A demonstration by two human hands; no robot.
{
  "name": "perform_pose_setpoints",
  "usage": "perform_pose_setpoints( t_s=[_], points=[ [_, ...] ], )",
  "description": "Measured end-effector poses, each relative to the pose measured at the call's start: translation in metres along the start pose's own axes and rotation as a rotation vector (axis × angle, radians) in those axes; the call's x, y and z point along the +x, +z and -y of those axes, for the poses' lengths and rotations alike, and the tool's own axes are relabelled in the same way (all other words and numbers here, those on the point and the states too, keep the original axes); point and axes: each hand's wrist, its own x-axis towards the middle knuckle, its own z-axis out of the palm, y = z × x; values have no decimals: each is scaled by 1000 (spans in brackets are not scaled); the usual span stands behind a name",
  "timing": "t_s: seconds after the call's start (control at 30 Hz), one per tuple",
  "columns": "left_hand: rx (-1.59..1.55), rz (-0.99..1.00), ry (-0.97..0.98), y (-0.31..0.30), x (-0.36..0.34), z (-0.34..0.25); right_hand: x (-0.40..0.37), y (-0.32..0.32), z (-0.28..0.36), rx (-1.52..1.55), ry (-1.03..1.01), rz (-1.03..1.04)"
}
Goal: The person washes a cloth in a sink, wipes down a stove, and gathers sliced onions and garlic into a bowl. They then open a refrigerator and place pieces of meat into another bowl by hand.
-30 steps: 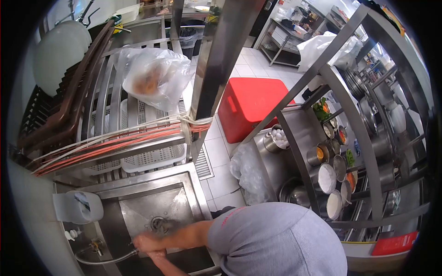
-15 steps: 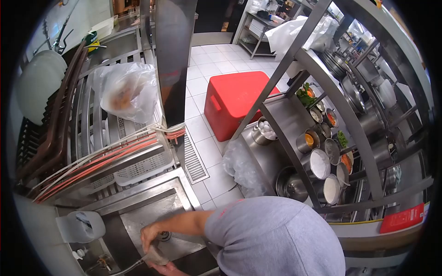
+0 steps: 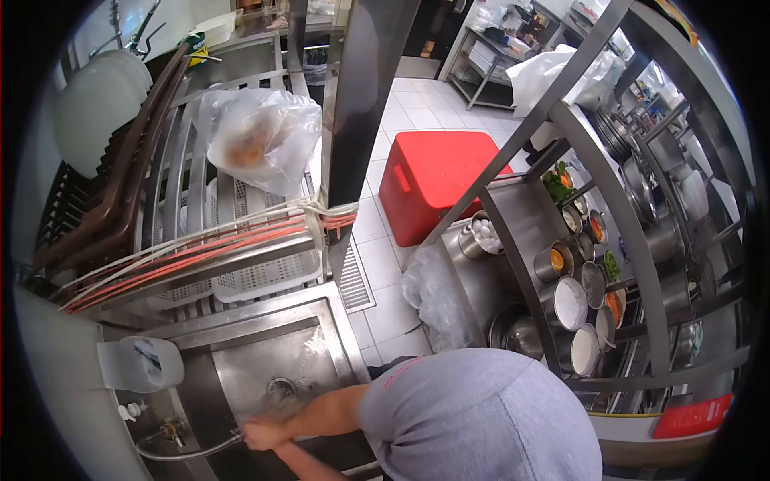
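Over the near side of the steel sink (image 3: 233,337), my right hand (image 3: 266,434) is closed at the end of a flexible metal hose (image 3: 192,455). Whether its fingers grip the hose or something else I cannot make out. The hose curves over from a brass-coloured tap (image 3: 174,431) at the sink's left. From below, my left forearm (image 3: 303,462) reaches to the same spot; the left hand is hidden behind the right, fingers not visible. Beyond the hands lies the round drain (image 3: 281,388), blurred, with wet, shiny metal around it.
A white plastic container (image 3: 152,365) hangs left of the sink. Behind it, a slatted rack bears a clear plastic bag (image 3: 261,140) and white baskets (image 3: 269,276). A red cooler box (image 3: 441,180) stands on the tiled floor. To the right, a steel shelf holds several pots (image 3: 571,303).
My right hand has come down from above the drain to the hose's end. A greyish-brown thing between the hands is no longer visible, and my left hand is now hidden. The view has shifted.
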Motion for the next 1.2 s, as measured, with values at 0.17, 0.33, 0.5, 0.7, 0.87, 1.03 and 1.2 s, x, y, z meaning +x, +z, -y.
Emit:
perform_pose_setpoints(
  t_s=[0.17, 0.33, 0.5, 0.7, 0.87, 1.03, 1.2],
  points=[
    [-131, -56, -152, 35, -64, -51, 33, -13, -44, 44, -265, -73],
    [7, 30, 31, 4, -60, -57, 56, 6, -82, 616, -217, 439],
    [-346, 99, 303, -44, -44, -21, 34, -36, -72, 166, -481, 786],
    [-732, -46, 52, -57, -15, 25, 58, 2, -78, 1046, 71, 521],
    [-941, 427, 70, -66, 86, 107, 35, 106, -67, 207, -246, -260],
    [-567, -69, -236, 33, -28, -39, 63, 44, -65, 179, -186, -250],
    [-546, 56, -270, -11, 18, 15, 44, 55, -67, 205, -199, -265]
  ],
)
